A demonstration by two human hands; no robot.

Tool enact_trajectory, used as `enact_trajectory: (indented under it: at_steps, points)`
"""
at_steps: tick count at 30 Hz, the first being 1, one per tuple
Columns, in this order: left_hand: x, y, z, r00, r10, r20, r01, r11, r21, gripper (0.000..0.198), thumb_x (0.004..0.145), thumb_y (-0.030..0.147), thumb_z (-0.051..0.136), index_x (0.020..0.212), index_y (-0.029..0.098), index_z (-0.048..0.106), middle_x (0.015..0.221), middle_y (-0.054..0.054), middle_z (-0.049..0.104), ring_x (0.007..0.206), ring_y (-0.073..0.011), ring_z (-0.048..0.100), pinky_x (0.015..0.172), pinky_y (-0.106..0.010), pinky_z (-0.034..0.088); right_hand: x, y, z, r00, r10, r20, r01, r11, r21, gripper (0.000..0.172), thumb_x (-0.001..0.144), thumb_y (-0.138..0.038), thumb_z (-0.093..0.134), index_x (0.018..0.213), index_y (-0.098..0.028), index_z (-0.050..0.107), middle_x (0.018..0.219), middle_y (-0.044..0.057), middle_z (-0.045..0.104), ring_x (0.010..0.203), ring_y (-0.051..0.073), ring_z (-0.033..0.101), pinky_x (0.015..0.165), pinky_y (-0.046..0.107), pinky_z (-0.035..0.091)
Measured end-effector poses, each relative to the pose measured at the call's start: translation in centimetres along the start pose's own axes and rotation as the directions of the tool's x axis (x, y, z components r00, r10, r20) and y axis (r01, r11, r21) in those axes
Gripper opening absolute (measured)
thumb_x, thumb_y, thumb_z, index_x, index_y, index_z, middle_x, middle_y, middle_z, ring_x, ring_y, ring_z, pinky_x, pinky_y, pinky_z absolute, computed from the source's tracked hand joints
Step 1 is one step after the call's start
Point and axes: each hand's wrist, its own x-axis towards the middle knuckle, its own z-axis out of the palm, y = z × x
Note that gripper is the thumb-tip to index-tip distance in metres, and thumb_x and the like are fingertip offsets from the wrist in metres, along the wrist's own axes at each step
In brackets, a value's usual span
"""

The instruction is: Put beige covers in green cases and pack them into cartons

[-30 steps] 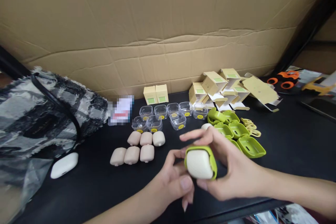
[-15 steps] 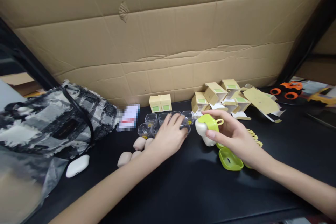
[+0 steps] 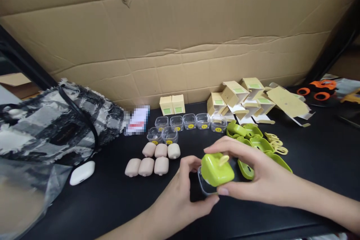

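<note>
My left hand point(image 3: 184, 193) is closed around a small clear plastic cup point(image 3: 204, 184) in front of me. Between the thumb and fingers of my right hand point(image 3: 250, 170) is a bright green case point(image 3: 216, 170) with a yellow loop on top. It sits tilted over the mouth of the cup; how far it reaches inside I cannot tell. The white piece seen earlier under the case is mostly hidden. Left of my hands lie several pale pink rounded blocks point(image 3: 146, 167) and a whiter one point(image 3: 174, 151). Behind them stand more clear cups point(image 3: 190, 122), some with yellow stickers.
Green case parts point(image 3: 260, 143) and yellow loops point(image 3: 277, 144) lie to the right. Farther back are opened cardboard boxes point(image 3: 236, 93) and two closed ones point(image 3: 172, 105). A fringed bag point(image 3: 70, 120) and a white earbud case point(image 3: 82, 173) occupy the left; an orange-wheeled toy point(image 3: 320, 89) stands far right.
My left hand has taken a clear cup from the row and brought it nearer. My right hand has moved the green case down over it, turning the loop upward.
</note>
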Motion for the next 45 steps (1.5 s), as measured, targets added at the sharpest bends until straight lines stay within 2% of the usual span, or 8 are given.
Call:
enact_trajectory:
  at_steps: [8, 20, 32, 36, 40, 42, 43, 45]
  points:
    - [0.1, 0.1, -0.3, 0.999, 0.016, 0.028, -0.016, 1.000, -0.012, 0.054, 0.078, 0.031, 0.067, 0.119, 0.027, 0.032, 0.118, -0.005, 0.054, 0.112, -0.0221, 0.054, 0.097, -0.041, 0.044, 0.2, 0.6, 0.5, 0.992, -0.041, 0.118, 0.071, 0.962, -0.265, 0.045, 0.078, -0.029, 0.072, 0.119, -0.029, 0.053, 0.109, 0.001, 0.060, 0.101, 0.018, 0.058, 0.085, 0.030, 0.048]
    - [0.2, -0.1, -0.1, 1.000, -0.015, 0.012, 0.016, 0.995, -0.095, 0.057, 0.074, 0.025, 0.072, 0.117, 0.028, 0.034, 0.119, -0.004, 0.053, 0.114, -0.0208, 0.054, 0.101, -0.040, 0.042, 0.1, 0.5, 0.9, 0.981, -0.017, 0.193, 0.098, 0.904, -0.415, 0.039, 0.079, -0.039, 0.070, 0.112, -0.022, 0.057, 0.107, 0.005, 0.061, 0.096, 0.021, 0.058, 0.080, 0.033, 0.048]
    - [-0.3, -0.8, 0.2, 1.000, 0.013, 0.016, -0.013, 1.000, -0.011, 0.063, 0.079, 0.029, 0.065, 0.125, 0.030, 0.021, 0.125, -0.008, 0.049, 0.119, -0.0230, 0.052, 0.104, -0.046, 0.041, 0.1, 0.0, 1.5, 0.982, 0.024, 0.190, 0.065, 0.892, -0.448, 0.024, 0.083, -0.032, 0.063, 0.103, -0.020, 0.059, 0.098, 0.005, 0.060, 0.088, 0.021, 0.058, 0.076, 0.035, 0.047]
    - [-0.3, -1.1, 0.0, 0.999, 0.045, 0.017, -0.045, 0.999, 0.017, 0.063, 0.079, 0.026, 0.065, 0.125, 0.029, 0.023, 0.129, -0.010, 0.048, 0.122, -0.0252, 0.050, 0.104, -0.046, 0.041, 0.0, -0.3, 1.2, 0.979, 0.024, 0.201, 0.057, 0.921, -0.384, 0.042, 0.074, -0.043, 0.072, 0.106, -0.019, 0.060, 0.098, 0.005, 0.063, 0.087, 0.021, 0.060, 0.076, 0.034, 0.049]
    - [-0.1, -0.8, -0.3, 0.998, 0.052, 0.027, -0.053, 0.998, 0.021, 0.063, 0.076, 0.023, 0.066, 0.126, 0.026, 0.028, 0.128, -0.012, 0.051, 0.121, -0.0283, 0.052, 0.103, -0.049, 0.041, 1.5, 0.0, -1.8, 0.996, -0.075, -0.053, 0.049, 0.925, -0.377, 0.031, 0.088, -0.042, 0.056, 0.109, -0.020, 0.059, 0.096, 0.004, 0.066, 0.083, 0.016, 0.063, 0.075, 0.028, 0.051]
    - [0.1, -0.5, -0.4, 0.999, 0.028, 0.027, -0.028, 0.999, 0.022, 0.059, 0.075, 0.022, 0.066, 0.124, 0.025, 0.033, 0.126, -0.012, 0.053, 0.119, -0.0291, 0.053, 0.102, -0.050, 0.042, 3.1, 0.8, -4.6, 0.960, -0.148, -0.237, -0.022, 0.805, -0.592, 0.025, 0.091, -0.035, 0.048, 0.105, -0.019, 0.060, 0.096, 0.005, 0.067, 0.084, 0.017, 0.063, 0.078, 0.030, 0.050]
    - [0.1, -0.4, -0.4, 1.000, 0.013, 0.019, -0.013, 0.999, 0.030, 0.055, 0.075, 0.022, 0.065, 0.122, 0.025, 0.037, 0.124, -0.011, 0.054, 0.118, -0.0291, 0.053, 0.102, -0.050, 0.042, 3.9, 1.3, -6.1, 0.937, -0.175, -0.303, -0.110, 0.675, -0.729, 0.025, 0.091, -0.035, 0.046, 0.107, -0.021, 0.060, 0.099, 0.006, 0.067, 0.088, 0.018, 0.063, 0.079, 0.031, 0.050]
    - [0.2, -0.1, -0.5, 1.000, 0.002, -0.015, -0.001, 0.998, 0.062, 0.047, 0.076, 0.020, 0.065, 0.118, 0.025, 0.045, 0.121, -0.010, 0.056, 0.116, -0.0287, 0.053, 0.102, -0.050, 0.042, 5.5, 2.6, -8.9, 0.891, -0.178, -0.418, -0.253, 0.570, -0.781, 0.033, 0.089, -0.039, 0.047, 0.110, -0.016, 0.059, 0.106, 0.013, 0.065, 0.098, 0.027, 0.060, 0.083, 0.041, 0.046]
